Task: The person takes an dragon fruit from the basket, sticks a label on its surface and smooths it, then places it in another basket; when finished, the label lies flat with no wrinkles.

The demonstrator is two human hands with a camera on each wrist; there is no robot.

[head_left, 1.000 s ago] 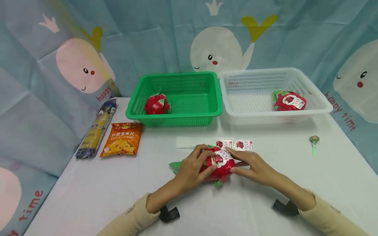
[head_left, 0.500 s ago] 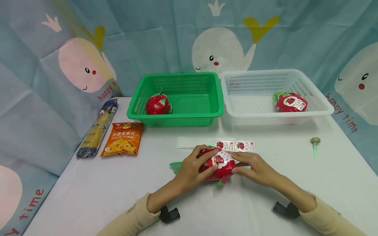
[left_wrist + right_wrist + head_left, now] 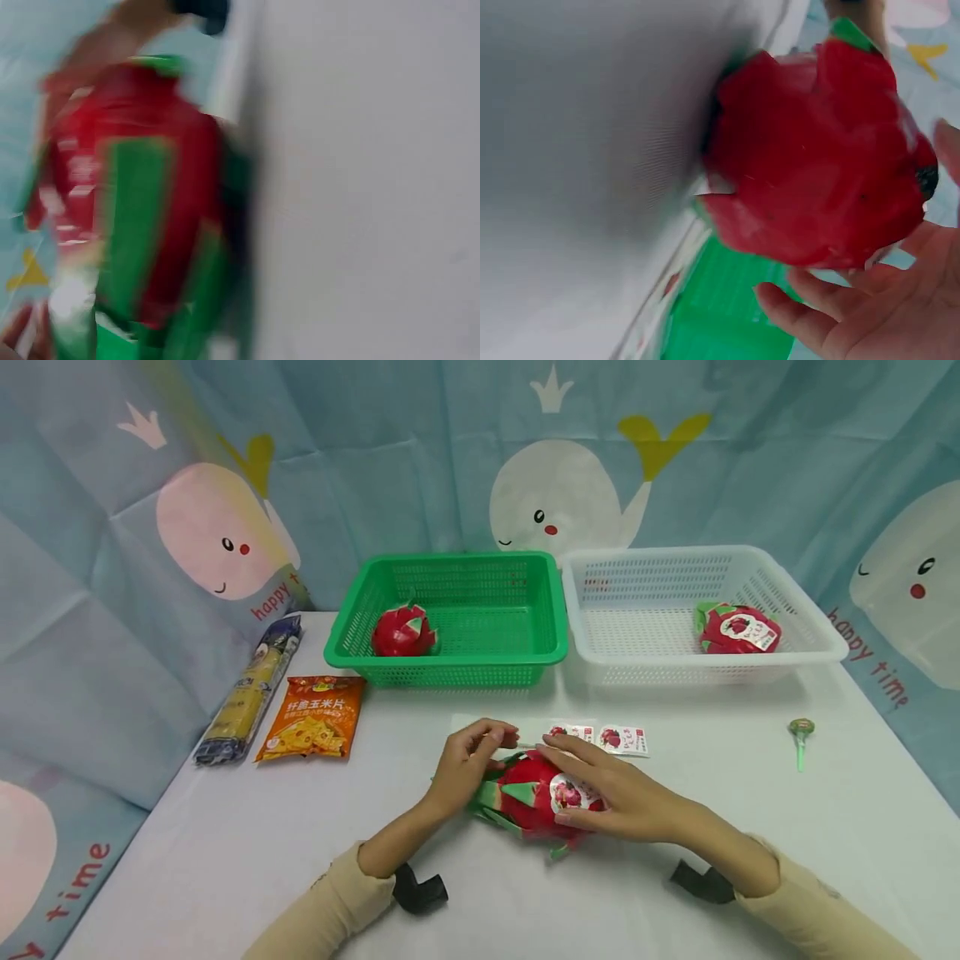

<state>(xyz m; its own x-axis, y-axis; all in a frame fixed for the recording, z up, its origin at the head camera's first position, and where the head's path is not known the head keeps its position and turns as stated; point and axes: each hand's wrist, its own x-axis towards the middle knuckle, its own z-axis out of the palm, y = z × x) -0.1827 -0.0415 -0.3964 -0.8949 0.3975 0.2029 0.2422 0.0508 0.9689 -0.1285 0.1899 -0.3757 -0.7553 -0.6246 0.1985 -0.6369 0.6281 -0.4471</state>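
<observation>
Two baskets, the green basket [image 3: 450, 659] and the white basket [image 3: 660, 660], stand beyond the dragon fruit [image 3: 532, 802] on the white counter [image 3: 225, 860]. The right hand [image 3: 637, 797] rests outstretched fingers over it; the left hand [image 3: 459, 770], fingers released and loosely bent, is beside its leaves [image 3: 492, 802]. The blue curtain [image 3: 412, 477] reads "happy time".

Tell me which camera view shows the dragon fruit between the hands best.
The head view: the dragon fruit appears with both its green leaves and its sticker, though the right hand covers part of it. The left wrist view shows it large but blurred; the right wrist view shows mainly its red side up close.
</observation>
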